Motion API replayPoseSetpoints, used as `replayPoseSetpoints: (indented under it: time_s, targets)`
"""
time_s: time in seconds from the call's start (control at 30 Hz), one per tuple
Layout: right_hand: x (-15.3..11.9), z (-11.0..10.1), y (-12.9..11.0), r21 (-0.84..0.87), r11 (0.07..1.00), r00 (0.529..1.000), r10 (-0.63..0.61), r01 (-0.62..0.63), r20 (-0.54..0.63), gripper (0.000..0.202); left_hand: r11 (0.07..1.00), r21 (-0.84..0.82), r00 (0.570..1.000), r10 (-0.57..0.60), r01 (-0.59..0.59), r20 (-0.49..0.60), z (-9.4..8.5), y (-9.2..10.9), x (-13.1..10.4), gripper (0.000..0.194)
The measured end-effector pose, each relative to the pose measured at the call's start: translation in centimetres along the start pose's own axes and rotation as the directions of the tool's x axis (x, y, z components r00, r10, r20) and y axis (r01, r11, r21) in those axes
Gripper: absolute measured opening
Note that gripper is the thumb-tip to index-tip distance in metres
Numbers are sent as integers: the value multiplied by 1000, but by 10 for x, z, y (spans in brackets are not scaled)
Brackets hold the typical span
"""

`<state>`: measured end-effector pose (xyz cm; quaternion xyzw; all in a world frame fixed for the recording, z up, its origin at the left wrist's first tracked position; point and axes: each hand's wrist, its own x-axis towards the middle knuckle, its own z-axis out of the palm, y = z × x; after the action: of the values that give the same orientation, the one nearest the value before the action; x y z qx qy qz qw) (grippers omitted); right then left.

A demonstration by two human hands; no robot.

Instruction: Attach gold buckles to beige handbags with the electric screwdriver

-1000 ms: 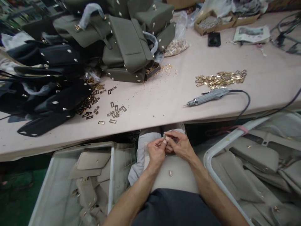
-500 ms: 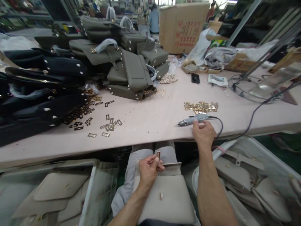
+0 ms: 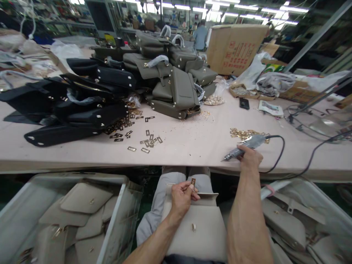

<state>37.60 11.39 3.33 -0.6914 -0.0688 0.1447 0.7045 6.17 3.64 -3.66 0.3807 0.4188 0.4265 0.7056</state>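
Note:
My left hand (image 3: 182, 197) pinches a small rectangular metal plate (image 3: 193, 181) with a slot in it, held upright above my lap. Under that hand a light beige bag (image 3: 196, 234) rests on my thighs, its flap edge turned away from me and a small metal clasp on its front. My right hand (image 3: 249, 158) is wrapped around a grey electric screwdriver (image 3: 244, 146) near the table's front edge. The tool's tip points left and down, close to the tabletop, and a cable runs from its back end.
Black bags (image 3: 82, 106) and olive bags (image 3: 181, 88) are heaped on the table (image 3: 176, 150). Loose metal plates (image 3: 150, 141) lie before them; gold pieces (image 3: 244, 133) lie behind the screwdriver. Bins of beige bag parts stand on my left (image 3: 118, 205) and right (image 3: 310, 194). A phone (image 3: 244, 103) lies further back.
My right hand has closed around the screwdriver and raised its back end off the table. The left hand keeps its pinch on the plate. The view has tilted up and turned left.

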Motion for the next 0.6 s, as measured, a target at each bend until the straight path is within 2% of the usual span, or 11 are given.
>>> replayPoseSetpoints:
  time_s: [0.07, 0.13, 0.23, 0.3, 0.37, 0.47, 0.6]
  targets:
    - [-5, 0, 0, 274, 961, 999, 10, -23, 47, 34, 1000, -6, 1000, 2, -2, -2, -3, 1, 0, 41]
    - [-11, 0, 0, 447, 889, 990, 48, -103, 132, 28, 1000, 2, 1000, 4, -4, 5, -5, 1, 0, 41]
    - [-19, 0, -2, 555, 782, 937, 107, -286, 333, 21, 1000, 20, 1000, 3, -3, 19, -8, 0, 0, 39]
    - [-23, 4, -3, 587, 730, 907, 108, -351, 408, 25, 1000, 17, 1000, 8, -8, 21, -9, -1, 0, 39]
    - [-25, 14, -5, 623, 693, 904, 99, -362, 415, 31, 1000, 2, 1000, 20, -20, 10, -9, -2, 0, 40]
    - [-24, 33, -8, 693, 642, 931, 95, -327, 351, 25, 999, -13, 1000, 29, -29, -11, -9, -2, 1, 42]
    - [-17, 56, -11, 711, 653, 959, 93, -262, 268, 18, 999, -2, 999, 37, -37, -1, -10, -3, 1, 44]
